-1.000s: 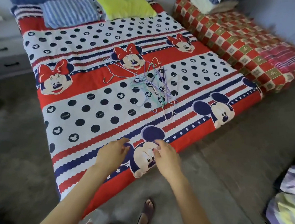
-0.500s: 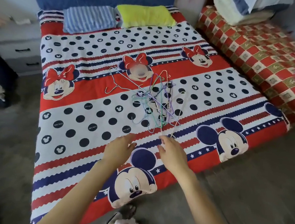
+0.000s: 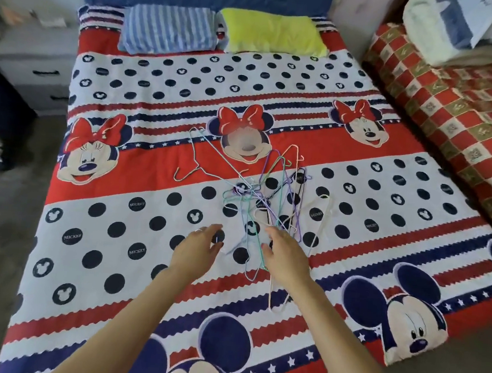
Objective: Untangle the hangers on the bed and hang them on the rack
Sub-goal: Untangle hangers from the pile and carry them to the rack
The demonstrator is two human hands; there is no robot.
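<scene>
Head view: both hands reach over the near half of the bed [image 3: 65,263] toward the tangle of hangers [image 3: 262,205], which lies on the quilt a little right of centre, across the spotted white band and the red band above it. The left hand [image 3: 197,248] hovers just left of the pile, fingers loosely spread and gripping nothing. The right hand [image 3: 284,258] sits over the pile's near edge, fingers extended and relaxed; whether the fingertips touch wire cannot be told, but nothing is pinched. No rack is in view. The hangers are thin coated wire, in purple, green, pink and cream, with triangular bodies and small hooks that thread through one another near the middle. 1 pale hanger [image 3: 195,156] lies out to the upper left and looks the least caught. Judged step: first grasp of the untangling. It would likely go best to pin the mass with 1 hand and draw a single outer hanger by its hook along the line of its own frame, rather than lifting the whole pile, since the hooks would snag and the wire could bend. The quilt is soft printed cloth, so wires may press into it and need a fingertip slid beneath. A blue striped pillow [image 3: 168,30] and a yellow pillow [image 3: 273,32] lie at the head.
</scene>
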